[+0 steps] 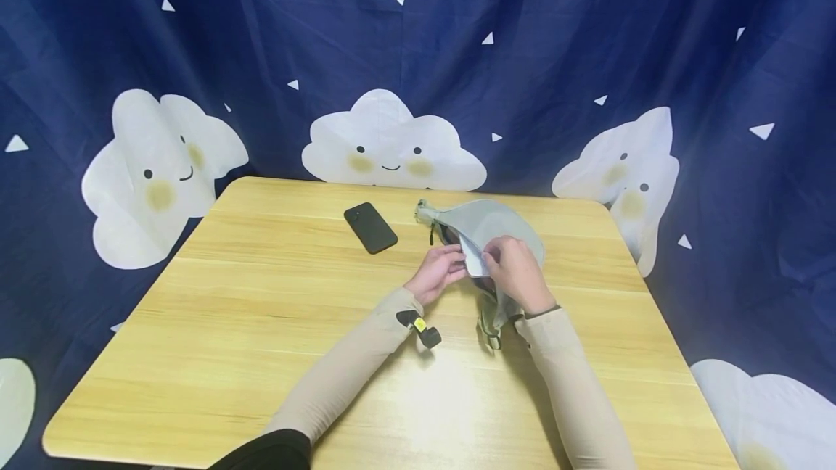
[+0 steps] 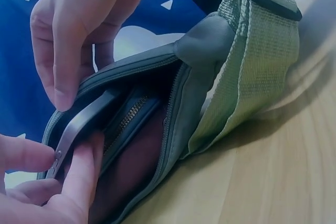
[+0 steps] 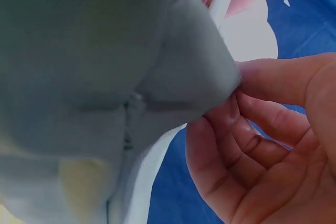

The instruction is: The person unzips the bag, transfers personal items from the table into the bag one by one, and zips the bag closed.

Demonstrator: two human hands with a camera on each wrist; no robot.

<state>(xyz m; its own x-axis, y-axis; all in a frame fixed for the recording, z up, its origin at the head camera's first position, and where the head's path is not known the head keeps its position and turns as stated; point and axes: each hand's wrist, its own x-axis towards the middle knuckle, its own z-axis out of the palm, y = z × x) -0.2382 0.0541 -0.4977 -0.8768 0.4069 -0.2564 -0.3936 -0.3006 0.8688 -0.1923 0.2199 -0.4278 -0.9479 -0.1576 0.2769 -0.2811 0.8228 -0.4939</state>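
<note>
A grey-green sling bag (image 1: 506,220) lies on the table with its zip undone. In its mouth stands a slim, flat phone (image 1: 474,261) with a pale face; the left wrist view shows its rounded metal edge (image 2: 84,116). My left hand (image 1: 439,272) pinches this phone between thumb and fingers, the fingertips partly inside the bag. With thumb and fingertips my right hand (image 1: 519,270) grips the fabric at the bag's opening, as the right wrist view shows. Deeper in the bag, a dark piece with a brass-coloured zip (image 2: 131,116) shows beside the phone.
A black phone (image 1: 371,228) lies left of the bag on the wooden table (image 1: 274,296). The bag's pale green webbing strap (image 2: 262,51) and its buckle trail over the tabletop. A dark blue curtain (image 1: 366,42) with clouds hangs behind the far edge.
</note>
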